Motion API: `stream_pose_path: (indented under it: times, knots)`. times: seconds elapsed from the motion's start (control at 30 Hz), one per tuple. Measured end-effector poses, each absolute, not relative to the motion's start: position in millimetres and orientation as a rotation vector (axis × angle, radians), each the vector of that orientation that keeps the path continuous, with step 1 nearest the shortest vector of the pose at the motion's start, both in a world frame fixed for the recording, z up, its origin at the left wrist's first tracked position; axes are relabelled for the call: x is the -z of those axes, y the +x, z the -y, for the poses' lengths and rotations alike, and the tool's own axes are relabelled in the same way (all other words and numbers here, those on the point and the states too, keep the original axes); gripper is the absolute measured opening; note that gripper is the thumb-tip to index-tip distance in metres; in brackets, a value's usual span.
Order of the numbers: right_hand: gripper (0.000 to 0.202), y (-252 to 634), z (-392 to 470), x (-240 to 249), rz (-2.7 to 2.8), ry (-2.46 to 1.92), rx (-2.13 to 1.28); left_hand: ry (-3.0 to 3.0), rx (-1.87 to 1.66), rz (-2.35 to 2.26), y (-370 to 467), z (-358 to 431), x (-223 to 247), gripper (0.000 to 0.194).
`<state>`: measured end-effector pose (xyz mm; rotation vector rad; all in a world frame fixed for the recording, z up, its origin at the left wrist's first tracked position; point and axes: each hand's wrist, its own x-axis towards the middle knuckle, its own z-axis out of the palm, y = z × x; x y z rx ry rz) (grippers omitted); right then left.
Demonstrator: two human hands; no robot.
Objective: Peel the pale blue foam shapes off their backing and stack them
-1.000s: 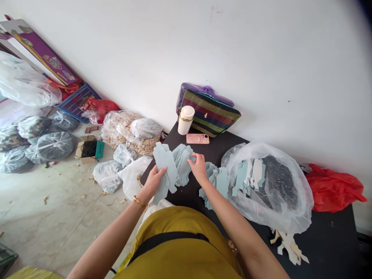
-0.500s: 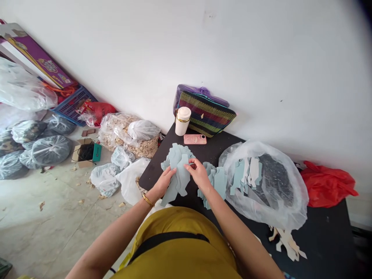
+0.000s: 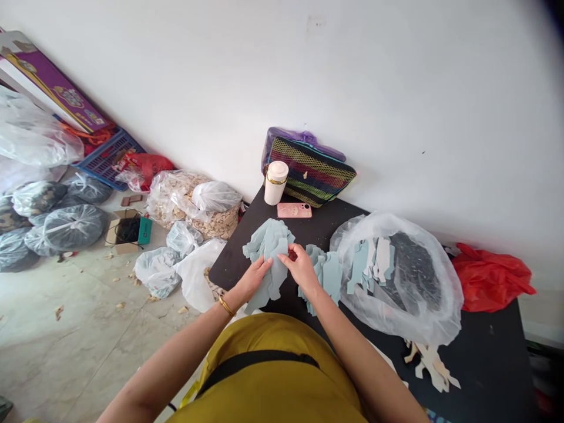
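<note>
Left hand (image 3: 255, 278) gripping pale blue cut pieces (image 3: 277, 275) over black table (image 3: 484, 355), thumb on top, other fingers mostly hidden. Right hand (image 3: 304, 269) pinching their right edge. Loose blue pile (image 3: 268, 234) just beyond; second blue batch (image 3: 331, 275) to right, beside open plastic bag (image 3: 447, 311). Tip: stuff looks bendy, so light right pinch, firm left thumb, edges lined up.

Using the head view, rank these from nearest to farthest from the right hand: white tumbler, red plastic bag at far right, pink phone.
1. Pink phone: just beyond the right hand.
2. White tumbler: behind the phone, slightly left.
3. Red plastic bag: far right, past the open clear plastic bag.
</note>
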<state>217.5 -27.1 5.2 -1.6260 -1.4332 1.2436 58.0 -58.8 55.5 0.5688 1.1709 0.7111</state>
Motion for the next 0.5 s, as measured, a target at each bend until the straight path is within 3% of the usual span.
stream_pose_path:
  times: [0.23,0.37,0.5]
  knots:
    - [0.029,213,30,-13,1.306,-1.647,-1.215,0.681,-0.66,-1.199,57,62,-55,0.05]
    - [0.022,217,31,-17,1.121,-1.541,-1.448,0.632,-0.694,-1.23,56,64,-52,0.053]
    - [0.032,237,26,-25,0.744,-1.375,-1.634,0.615,-0.701,-1.241,52,63,-58,0.051]
